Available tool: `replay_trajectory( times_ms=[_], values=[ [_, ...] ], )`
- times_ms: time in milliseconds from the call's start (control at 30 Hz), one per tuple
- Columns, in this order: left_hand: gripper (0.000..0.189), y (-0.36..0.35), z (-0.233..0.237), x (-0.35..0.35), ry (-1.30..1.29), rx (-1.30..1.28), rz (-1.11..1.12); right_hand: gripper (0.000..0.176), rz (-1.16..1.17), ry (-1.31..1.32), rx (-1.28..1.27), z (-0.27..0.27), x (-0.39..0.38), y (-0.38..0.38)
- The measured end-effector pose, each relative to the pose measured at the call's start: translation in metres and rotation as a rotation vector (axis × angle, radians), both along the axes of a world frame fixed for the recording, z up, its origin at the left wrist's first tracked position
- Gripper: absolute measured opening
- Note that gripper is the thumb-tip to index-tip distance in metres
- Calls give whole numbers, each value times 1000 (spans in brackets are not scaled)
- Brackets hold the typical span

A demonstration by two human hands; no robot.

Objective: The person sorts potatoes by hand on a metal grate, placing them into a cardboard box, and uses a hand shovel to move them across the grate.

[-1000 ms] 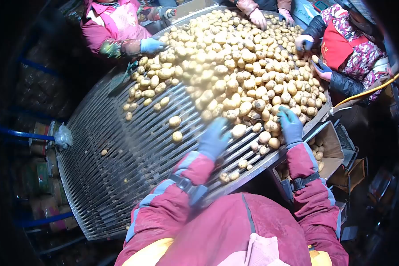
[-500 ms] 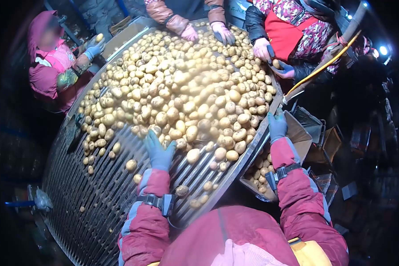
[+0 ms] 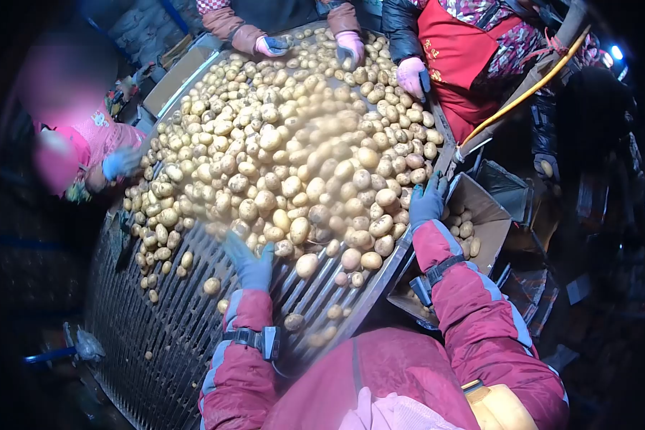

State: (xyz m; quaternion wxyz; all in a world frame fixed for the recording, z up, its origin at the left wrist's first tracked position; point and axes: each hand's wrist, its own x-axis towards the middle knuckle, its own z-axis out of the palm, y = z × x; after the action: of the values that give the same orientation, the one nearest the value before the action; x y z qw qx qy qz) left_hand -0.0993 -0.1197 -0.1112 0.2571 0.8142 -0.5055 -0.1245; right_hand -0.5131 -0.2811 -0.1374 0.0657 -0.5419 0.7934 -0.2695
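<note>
A broad heap of potatoes point(image 3: 265, 201) covers the upper part of a slatted metal table point(image 3: 172, 308). My left hand point(image 3: 249, 264), in a blue-grey glove, is open at the heap's near edge, fingers spread toward the potatoes over the slats. My right hand point(image 3: 428, 202), gloved alike, is open at the table's right rim, its fingers beside the outermost potatoes; exact contact cannot be made out. Neither hand holds a potato. Below my right forearm, a cardboard box point(image 3: 484, 215) with potatoes inside stands against the table's outer side.
Three co-workers stand around the far side; their gloved hands point(image 3: 349, 49) reach to the heap. One lowers a hand with a potato point(image 3: 547, 168) beyond the right rim. A yellow hose point(image 3: 530, 82) runs along a bar there. Loose potatoes point(image 3: 294, 321) lie on the near slats.
My right hand has shifted left from outside the rim toward the potatoes. My left hand has moved slightly down. The left co-worker's hand, which held up a potato, is now low beside the heap.
</note>
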Motion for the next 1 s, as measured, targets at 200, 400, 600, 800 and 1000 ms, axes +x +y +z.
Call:
replay_trajectory(
  times_ms=[200, 400, 600, 800, 1000],
  values=[
    [116, -5, 4, -5, -21, 57, 28, 69, 15, -55, -35, 4, 0, -1],
    [114, -4, 2, -4, -5, 51, 27, 67, -2, -2, -26, -6, -2, 0],
    [113, -6, 8, -6, 32, 66, 34, 66, -20, 6, -44, -6, 0, -1],
    [99, -10, 18, -21, -47, -14, -7, 69, -19, 0, -14, -5, -2, -1],
    [73, -30, 16, -61, -377, 47, -209, 67, -6, 15, -10, -2, -4, 0]
  ],
)
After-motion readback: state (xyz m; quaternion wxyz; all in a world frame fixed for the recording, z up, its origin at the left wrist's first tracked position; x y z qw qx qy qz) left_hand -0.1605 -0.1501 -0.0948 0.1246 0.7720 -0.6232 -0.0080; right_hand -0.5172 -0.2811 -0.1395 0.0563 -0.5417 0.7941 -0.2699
